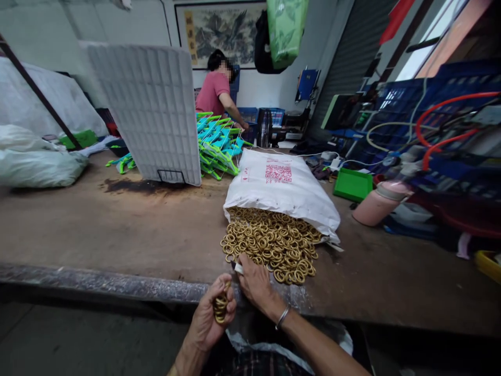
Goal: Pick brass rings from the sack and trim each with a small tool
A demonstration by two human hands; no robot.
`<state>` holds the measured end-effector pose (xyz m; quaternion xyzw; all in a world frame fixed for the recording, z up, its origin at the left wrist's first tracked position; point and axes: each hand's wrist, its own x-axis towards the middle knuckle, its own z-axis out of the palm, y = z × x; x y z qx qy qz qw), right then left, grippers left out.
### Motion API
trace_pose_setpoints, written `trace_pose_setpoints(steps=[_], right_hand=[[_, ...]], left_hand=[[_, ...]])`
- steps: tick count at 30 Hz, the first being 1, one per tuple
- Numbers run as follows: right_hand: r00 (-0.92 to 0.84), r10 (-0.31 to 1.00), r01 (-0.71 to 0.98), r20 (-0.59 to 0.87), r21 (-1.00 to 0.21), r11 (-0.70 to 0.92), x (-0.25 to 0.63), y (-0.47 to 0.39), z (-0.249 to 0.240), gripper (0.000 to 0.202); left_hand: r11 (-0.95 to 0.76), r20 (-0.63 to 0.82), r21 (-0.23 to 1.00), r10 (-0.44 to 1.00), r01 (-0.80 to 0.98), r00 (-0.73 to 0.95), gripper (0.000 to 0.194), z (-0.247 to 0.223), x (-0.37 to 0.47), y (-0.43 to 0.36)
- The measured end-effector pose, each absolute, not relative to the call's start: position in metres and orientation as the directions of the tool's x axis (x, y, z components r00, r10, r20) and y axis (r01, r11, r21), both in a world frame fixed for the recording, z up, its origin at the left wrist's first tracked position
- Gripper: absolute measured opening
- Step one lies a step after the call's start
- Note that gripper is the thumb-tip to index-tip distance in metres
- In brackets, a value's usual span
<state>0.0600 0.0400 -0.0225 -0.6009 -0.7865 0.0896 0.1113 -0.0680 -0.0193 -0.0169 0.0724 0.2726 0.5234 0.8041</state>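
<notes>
Left fingers: curled closed around a short stack of held rings; the left hand is at the table's near edge, in front of the white sack.
Right fingers: bent, only a narrow gap; the right hand seems to grip a small white-and-dark object, type too small to tell. Position: just in front of the sack's mouth, by the loose ring pile.
Ring location: one lot in the left palm; the rest heaped inside and spilling out of the sack's near end.
Ring handling (judged): light singly, weighty by the handful; stiff, not fragile; the smooth gold-coloured finish probably slips. Metal or plastic: cannot tell.
Ring hold (judged): pinch across the rim with thumb and forefinger, or nest several in the palm.
Sack: soft, lying flat on the brown tabletop, red code printed on top.
Left of sack: tall pale panel, tilted; green-and-blue pieces between it and the sack.
Right of sack: green tray, then pink bottle.
Beyond sack: co-worker in a pink top, bent forward, one arm reaching down.
</notes>
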Motion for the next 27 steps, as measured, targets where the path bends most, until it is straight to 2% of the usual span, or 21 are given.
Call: trace_pose_setpoints(steps=[6, 8, 12, 14, 16, 19, 21, 24, 27], right_hand=[[-0.259, 0.959, 0.887, 0.114, -0.365, 0.283, 0.063, 0.036, -0.022, 0.025], [-0.255, 0.962, 0.846, 0.100, -0.459, 0.272, 0.067, 0.036, -0.021, 0.022], [-0.146, 0.987, 0.688, 0.060, -0.712, 0.145, 0.078, 0.042, -0.023, 0.013], [-0.095, 0.995, 0.547, 0.026, -0.834, 0.073, 0.083, 0.046, -0.026, 0.012], [-0.057, 0.997, 0.401, -0.045, -0.916, -0.018, 0.088, 0.049, -0.029, 0.011], [-0.051, 0.980, 0.236, -0.193, -0.956, -0.175, 0.091, 0.047, -0.027, 0.010], [-0.090, 0.951, 0.143, -0.295, -0.949, -0.281, 0.091, 0.041, -0.021, 0.012], [-0.183, 0.882, 0.006, -0.435, -0.897, -0.442, 0.090, 0.032, -0.009, 0.016], [-0.237, 0.830, -0.099, -0.504, -0.838, -0.537, 0.092, 0.025, -0.001, 0.022]], left_hand=[[0.460, -0.463, 0.280, 0.834, -0.843, 0.301, 0.015, -0.017, -0.061, -0.016], [0.454, -0.502, 0.272, 0.819, -0.848, 0.278, 0.011, -0.015, -0.059, -0.015], [0.428, -0.541, 0.308, 0.813, -0.850, 0.214, 0.014, -0.013, -0.055, -0.010], [0.408, -0.501, 0.378, 0.845, -0.831, 0.187, 0.019, -0.014, -0.052, -0.007], [0.380, -0.441, 0.525, 0.887, -0.762, 0.138, 0.024, -0.016, -0.047, -0.004], [0.300, -0.353, 0.810, 0.936, -0.504, -0.009, 0.026, -0.020, -0.038, 0.001], [0.217, -0.261, 0.923, 0.960, -0.319, -0.103, 0.027, -0.021, -0.033, 0.003], [0.079, -0.104, 0.981, 0.985, -0.180, -0.139, 0.023, -0.019, -0.027, 0.005], [0.013, -0.025, 0.993, 0.995, -0.119, -0.096, 0.013, -0.018, -0.024, 0.004]])
